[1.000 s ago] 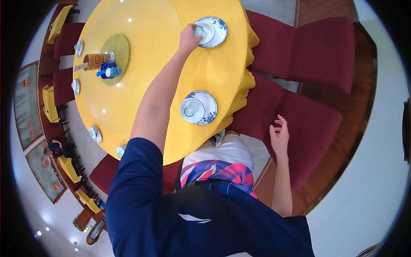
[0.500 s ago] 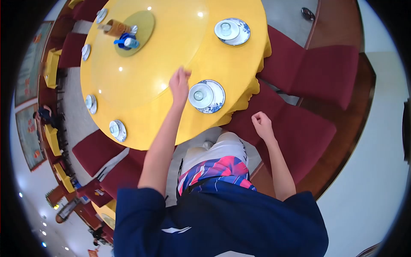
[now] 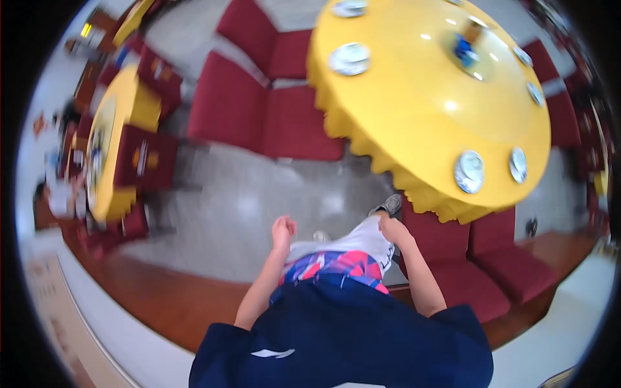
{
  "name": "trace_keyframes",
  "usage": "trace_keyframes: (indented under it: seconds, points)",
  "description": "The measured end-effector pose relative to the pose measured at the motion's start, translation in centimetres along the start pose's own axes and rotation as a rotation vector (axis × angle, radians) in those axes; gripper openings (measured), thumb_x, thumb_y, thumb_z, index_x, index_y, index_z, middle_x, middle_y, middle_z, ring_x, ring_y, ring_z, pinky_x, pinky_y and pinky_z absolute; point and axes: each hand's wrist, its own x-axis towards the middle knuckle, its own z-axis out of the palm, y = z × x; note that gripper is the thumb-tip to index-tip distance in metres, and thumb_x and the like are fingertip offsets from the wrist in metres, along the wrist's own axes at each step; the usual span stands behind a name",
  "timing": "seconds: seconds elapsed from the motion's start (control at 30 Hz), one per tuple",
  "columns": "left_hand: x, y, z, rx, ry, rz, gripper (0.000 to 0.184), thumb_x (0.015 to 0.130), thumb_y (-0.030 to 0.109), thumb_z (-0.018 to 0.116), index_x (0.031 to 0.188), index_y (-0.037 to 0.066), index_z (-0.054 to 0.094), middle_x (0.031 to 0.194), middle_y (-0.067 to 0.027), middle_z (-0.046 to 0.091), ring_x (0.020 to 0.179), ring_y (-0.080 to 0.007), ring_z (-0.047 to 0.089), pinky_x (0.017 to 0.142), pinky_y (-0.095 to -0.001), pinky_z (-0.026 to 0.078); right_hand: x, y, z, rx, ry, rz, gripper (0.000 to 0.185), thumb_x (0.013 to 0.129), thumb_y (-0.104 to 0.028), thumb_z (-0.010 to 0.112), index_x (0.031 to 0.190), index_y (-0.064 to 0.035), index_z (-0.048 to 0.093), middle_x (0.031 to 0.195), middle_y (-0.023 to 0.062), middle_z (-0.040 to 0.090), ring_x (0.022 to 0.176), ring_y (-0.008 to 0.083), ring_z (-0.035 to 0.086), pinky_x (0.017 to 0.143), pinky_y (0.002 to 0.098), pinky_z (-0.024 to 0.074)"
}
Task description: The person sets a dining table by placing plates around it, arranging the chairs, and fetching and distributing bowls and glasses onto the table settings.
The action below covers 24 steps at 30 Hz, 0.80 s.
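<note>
My left hand is over the grey floor in front of my body, its fingers curled in, with no object showing in it. Beside the white shorts, near the hanging edge of the yellow tablecloth, my right hand is also closed and looks bare. Neither hand touches the table. Nearest to the right hand on that table is a place setting, a blue-patterned plate with a bowl and a glass stacked on it.
Dark red chairs stand left of the round table, and more chairs at its near side. A second yellow-covered table is at far left, with a seated person beside it. More place settings ring the table.
My view has swung left, so the round table now lies to the upper right. My left hand has come back from above the table to in front of my body.
</note>
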Motion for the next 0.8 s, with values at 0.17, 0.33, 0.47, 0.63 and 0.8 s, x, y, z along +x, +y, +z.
trace_keyframes:
  seconds: [0.17, 0.33, 0.47, 0.63, 0.8]
  points:
    - [-3.6, 0.8, -14.7, 0.485, -0.281, 0.223, 0.027, 0.102, 0.028, 0.043, 0.098, 0.007, 0.059, 0.084, -0.0066, 0.067, 0.071, -0.0127, 0.061, 0.063, -0.0265, 0.049, 7.0, -16.2, 2.5, -0.134, -0.118, -0.280, 0.030, 0.095, -0.024, 0.045, 0.091, -0.0009, 0.063, 0.089, 0.0255, 0.067, 0.087, 0.0438, 0.064, 0.080, 0.0553, 0.0482]
    - [-1.1, 6.5, -24.1, 0.149, -0.124, 0.025, 0.029, 0.102, 0.030, 0.044, 0.100, 0.006, 0.059, 0.091, -0.0082, 0.069, 0.075, -0.0131, 0.062, 0.067, -0.0274, 0.050, 13.1, -37.9, 5.0, 0.320, -0.740, -0.431, 0.042, 0.099, -0.038, 0.044, 0.084, -0.0037, 0.063, 0.074, 0.0130, 0.068, 0.065, 0.0243, 0.065, 0.065, 0.0386, 0.0503]
    - [3.7, 12.7, -25.6, -0.081, 0.039, 0.062, 0.028, 0.102, 0.030, 0.045, 0.110, 0.006, 0.057, 0.091, -0.0080, 0.069, 0.078, -0.0146, 0.064, 0.070, -0.0295, 0.051, 18.1, -50.1, 7.9, 0.319, -1.002, -0.384, 0.050, 0.098, -0.046, 0.046, 0.073, -0.0054, 0.063, 0.061, 0.0062, 0.061, 0.058, 0.0141, 0.059, 0.059, 0.0304, 0.0471]
    - [12.1, 20.8, -33.4, 0.288, -0.008, 0.123, 0.031, 0.098, 0.025, 0.053, 0.121, 0.005, 0.054, 0.089, -0.0119, 0.069, 0.081, -0.0186, 0.066, 0.072, -0.0342, 0.052, 25.9, -63.0, 9.1, 0.252, -0.940, -0.528, 0.060, 0.094, -0.049, 0.055, 0.054, -0.0041, 0.053, 0.045, 0.0016, 0.045, 0.045, 0.0131, 0.047, 0.046, 0.0332, 0.0388]
    - [18.3, 37.5, -42.9, 0.725, 0.046, 0.372, 0.031, 0.094, 0.022, 0.059, 0.119, 0.005, 0.057, 0.086, -0.0150, 0.069, 0.079, -0.0203, 0.066, 0.072, -0.0338, 0.051, 36.5, -78.0, 7.7, 0.219, -0.805, -0.649, 0.054, 0.096, -0.043, 0.053, 0.059, -0.0030, 0.057, 0.044, 0.0035, 0.044, 0.042, 0.0154, 0.045, 0.045, 0.0353, 0.0381]
